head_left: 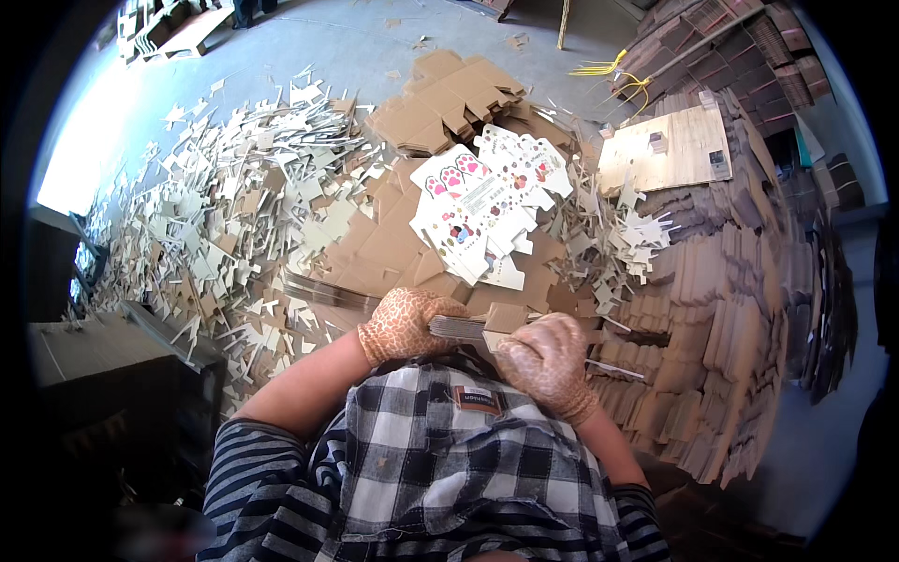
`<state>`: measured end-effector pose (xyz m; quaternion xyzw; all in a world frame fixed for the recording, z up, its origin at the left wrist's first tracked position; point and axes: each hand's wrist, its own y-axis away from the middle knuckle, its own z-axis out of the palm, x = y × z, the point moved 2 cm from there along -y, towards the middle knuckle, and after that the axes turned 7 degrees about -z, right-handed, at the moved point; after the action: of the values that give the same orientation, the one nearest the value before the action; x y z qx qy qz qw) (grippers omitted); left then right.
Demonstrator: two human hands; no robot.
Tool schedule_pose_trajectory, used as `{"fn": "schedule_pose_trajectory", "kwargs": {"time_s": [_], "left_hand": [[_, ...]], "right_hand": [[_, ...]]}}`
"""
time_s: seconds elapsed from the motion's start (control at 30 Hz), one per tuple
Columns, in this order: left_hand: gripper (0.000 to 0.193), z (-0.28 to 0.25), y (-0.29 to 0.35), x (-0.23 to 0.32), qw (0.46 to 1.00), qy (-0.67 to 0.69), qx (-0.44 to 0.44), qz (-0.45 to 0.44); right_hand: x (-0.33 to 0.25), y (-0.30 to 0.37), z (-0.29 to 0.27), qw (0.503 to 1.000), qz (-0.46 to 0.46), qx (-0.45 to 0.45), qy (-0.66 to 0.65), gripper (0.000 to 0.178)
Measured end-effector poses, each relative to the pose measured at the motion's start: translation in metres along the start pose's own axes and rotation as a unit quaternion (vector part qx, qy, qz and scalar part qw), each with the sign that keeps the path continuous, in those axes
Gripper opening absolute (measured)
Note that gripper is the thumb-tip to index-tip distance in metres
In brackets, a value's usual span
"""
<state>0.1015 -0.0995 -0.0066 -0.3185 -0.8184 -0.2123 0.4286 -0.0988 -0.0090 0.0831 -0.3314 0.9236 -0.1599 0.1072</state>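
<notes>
Both my hands wear pale gloves with an orange-brown mottled pattern and meet close to my body. My left hand (403,323) is closed on one end of a small stack of cardboard pieces (457,327), whose layered grey edges face up. At the stack's other end, a brown cardboard flap (506,318) stands up. My right hand (548,361) is a slightly blurred fist against that end; what lies inside its fingers is hidden. Just beyond my hands, white die-cut cardboard sheets (487,201) printed with pink paws and small figures lie on brown cardboard (384,239).
Cardboard scraps (234,225) cover the floor at left, with more scraps (623,239) at right. Brown die-cut stacks (702,318) fill the right side, under a plywood board (665,150). Another brown stack (445,98) lies farther off. Yellow-tined rakes (609,70) and a pallet (192,33) stand behind.
</notes>
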Motion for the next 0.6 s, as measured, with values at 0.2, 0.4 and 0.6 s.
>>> {"fn": "schedule_pose_trajectory", "kwargs": {"time_s": [0.2, 0.4, 0.6], "left_hand": [[0.038, 0.001, 0.004, -0.004, 1.0, 0.0, 0.001, 0.005], [0.04, 0.008, 0.006, -0.008, 1.0, 0.0, 0.026, 0.007], [0.041, 0.006, 0.012, -0.007, 0.999, 0.005, 0.028, -0.024]], "right_hand": [[-0.009, -0.027, 0.0, 0.996, 0.03, -0.087, 0.017, 0.012], [-0.006, -0.017, 0.016, 0.998, 0.059, -0.001, -0.014, 0.012], [-0.01, -0.017, 0.013, 0.977, 0.191, 0.058, -0.074, 0.009]]}}
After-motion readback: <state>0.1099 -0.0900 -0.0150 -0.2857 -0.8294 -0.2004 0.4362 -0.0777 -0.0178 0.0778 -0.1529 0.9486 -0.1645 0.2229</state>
